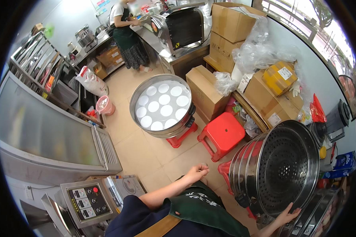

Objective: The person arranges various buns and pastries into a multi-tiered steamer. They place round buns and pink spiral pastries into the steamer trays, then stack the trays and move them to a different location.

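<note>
My left hand (pixel 198 172) hangs in front of my green apron with its fingers curled; whether it holds anything does not show clearly. At the lower right, my right hand (pixel 286 215) touches the near rim of the top tier in a stack of metal steamer trays (pixel 280 169). That tier has a perforated base and nothing in it. The stack rests on red plastic legs. Ahead, another round metal steamer tray (pixel 160 77) stands on a red stool (pixel 182 136), with several white paper rounds (pixel 165 99) spread over its base.
A red plastic stool (pixel 225 130) stands between the trays. Cardboard boxes (pixel 209 91) are piled at the right. A glass-fronted cabinet (pixel 47 121) and a pink bucket (pixel 105 105) are at the left. A person (pixel 126 35) works at the far counter. More steamer trays (pixel 311 213) sit lower right.
</note>
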The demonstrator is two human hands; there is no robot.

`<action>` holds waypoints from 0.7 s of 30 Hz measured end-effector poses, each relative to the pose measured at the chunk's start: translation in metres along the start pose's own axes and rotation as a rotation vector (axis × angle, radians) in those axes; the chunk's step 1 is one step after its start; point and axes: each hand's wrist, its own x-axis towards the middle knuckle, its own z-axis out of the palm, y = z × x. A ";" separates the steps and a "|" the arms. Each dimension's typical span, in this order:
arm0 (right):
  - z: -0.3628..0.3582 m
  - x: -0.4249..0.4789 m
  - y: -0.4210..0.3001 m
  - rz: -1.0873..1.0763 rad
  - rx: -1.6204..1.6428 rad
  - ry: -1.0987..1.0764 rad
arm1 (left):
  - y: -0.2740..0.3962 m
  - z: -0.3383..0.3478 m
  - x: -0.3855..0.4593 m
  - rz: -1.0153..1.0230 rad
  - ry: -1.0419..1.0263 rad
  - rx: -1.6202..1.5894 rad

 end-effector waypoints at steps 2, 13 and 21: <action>0.006 0.000 -0.012 -0.069 -0.007 -0.029 | -0.015 -0.006 -0.014 -0.019 -0.020 -0.005; 0.023 -0.039 -0.089 -0.248 0.007 -0.097 | -0.028 -0.084 -0.039 -0.048 0.080 -0.102; 0.073 -0.156 -0.206 -0.289 0.221 -0.209 | -0.019 -0.229 -0.040 0.118 0.101 -0.064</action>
